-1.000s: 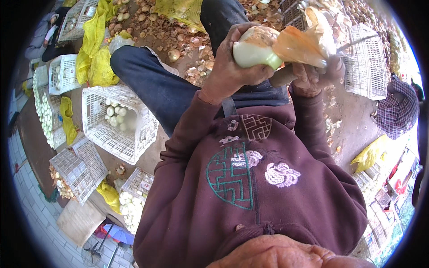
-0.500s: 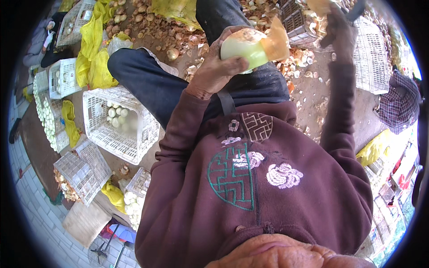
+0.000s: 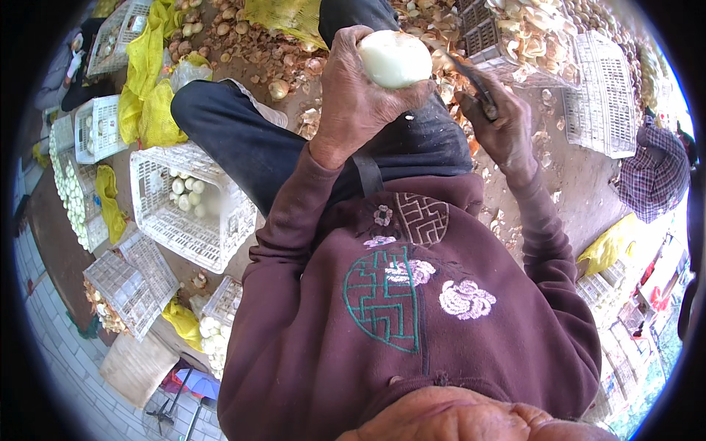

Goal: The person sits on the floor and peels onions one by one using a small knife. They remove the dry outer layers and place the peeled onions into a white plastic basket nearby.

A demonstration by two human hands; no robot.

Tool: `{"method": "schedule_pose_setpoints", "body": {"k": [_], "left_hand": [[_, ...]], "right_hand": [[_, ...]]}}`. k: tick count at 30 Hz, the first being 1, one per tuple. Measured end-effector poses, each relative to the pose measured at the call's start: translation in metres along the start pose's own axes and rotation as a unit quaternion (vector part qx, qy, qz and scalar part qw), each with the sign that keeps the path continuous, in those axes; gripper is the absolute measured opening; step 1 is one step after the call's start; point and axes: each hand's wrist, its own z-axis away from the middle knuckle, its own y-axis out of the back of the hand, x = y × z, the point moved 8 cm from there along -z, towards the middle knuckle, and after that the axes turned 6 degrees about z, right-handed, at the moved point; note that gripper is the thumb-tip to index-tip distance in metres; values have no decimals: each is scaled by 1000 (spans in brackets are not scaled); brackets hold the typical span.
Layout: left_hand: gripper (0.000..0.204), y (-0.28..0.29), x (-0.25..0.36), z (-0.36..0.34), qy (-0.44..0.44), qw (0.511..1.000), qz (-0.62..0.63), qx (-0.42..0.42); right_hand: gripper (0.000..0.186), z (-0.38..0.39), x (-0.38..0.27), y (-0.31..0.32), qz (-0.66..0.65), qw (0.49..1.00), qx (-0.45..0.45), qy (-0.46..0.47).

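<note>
A pale, peeled onion (image 3: 396, 60) is in my left hand (image 3: 351, 99), held above my lap with the fingers curled round its side and underneath. Its surface looks smooth and whitish green, with a thin brownish edge at the top. To the right of it, my right hand (image 3: 506, 126) is closed around a small dark knife (image 3: 476, 87). The blade points up and left, toward the onion but apart from it. A small white scrap lies on my dark trousers (image 3: 434, 143) below the onion.
A white crate (image 3: 202, 242) with peeled onions stands at my left. Beyond my legs, unpeeled onions (image 3: 279, 90) and brown skins litter the ground. Front right is a crate heaped with skins (image 3: 533, 37), beside a white crate (image 3: 603, 95). Yellow mesh sacks (image 3: 158, 110) lie at far left.
My right hand has come back from the far right, down and left toward the onion, with the knife. The onion has turned in my left hand, and its hanging brown skin flap no longer shows.
</note>
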Motion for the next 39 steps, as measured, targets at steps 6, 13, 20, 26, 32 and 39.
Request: {"method": "schedule_pose_setpoints", "body": {"k": [6, 13, 20, 26, 32, 39], "left_hand": [[69, 0, 0, 1, 20, 999, 48, 5], [63, -3, -11, 7, 20, 998, 51, 26], [59, -9, -21, 13, 98, 968, 228, 38], [62, 1, -13, 18, 57, 987, 140, 59], [66, -1, -2, 25, 12, 999, 46, 1], [66, -1, -2, 30, 54, 993, 106, -25]], "right_hand": [[39, -1, -3, -20, 79, 995, -6, 53], [30, -5, -4, -31, 180, 983, 0, 29], [26, -22, 55, -32, -209, 970, 21, -125], [32, -5, 27, -43, -394, 883, -96, -236], [42, -31, 11, -49, -314, 930, -132, -140], [41, -36, 11, -54, -394, 895, -200, -65]]}}
